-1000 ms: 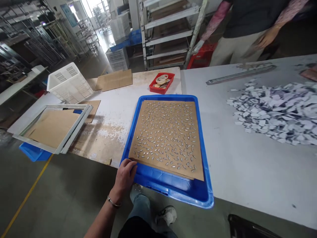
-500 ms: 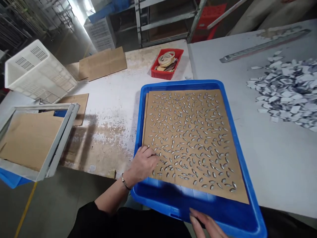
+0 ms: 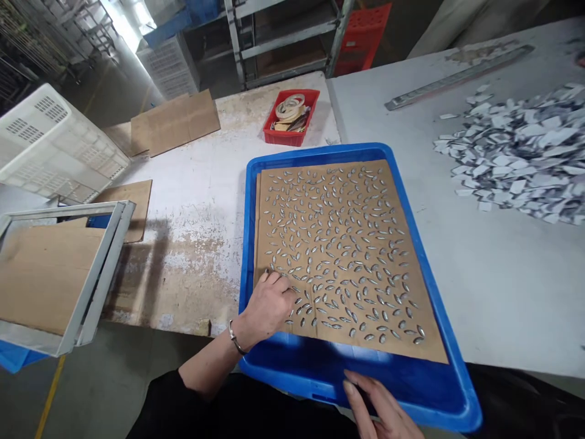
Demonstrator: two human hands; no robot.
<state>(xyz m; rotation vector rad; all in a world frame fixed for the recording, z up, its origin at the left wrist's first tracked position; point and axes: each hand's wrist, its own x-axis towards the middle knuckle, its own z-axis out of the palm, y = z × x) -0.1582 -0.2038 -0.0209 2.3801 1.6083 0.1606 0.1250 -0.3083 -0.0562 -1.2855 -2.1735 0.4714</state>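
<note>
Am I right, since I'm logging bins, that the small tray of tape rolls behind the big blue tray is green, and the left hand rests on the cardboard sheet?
Not quite: the head view shows the small tray of tape rolls is red, not green. It does sit behind the big blue tray, and the left hand does rest on the cardboard sheet.

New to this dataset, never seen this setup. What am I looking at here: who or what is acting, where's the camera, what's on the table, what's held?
No machine: a person works with bare hands, filmed by a camera on their head looking down. The left hand rests on a cardboard sheet covered with small silvery pieces, which lies in a blue tray on the table. The right hand touches the tray's near rim. Neither hand visibly grips anything. Nearby are a small red bin, a white basket, a metal frame and a heap of pale scraps.
</note>
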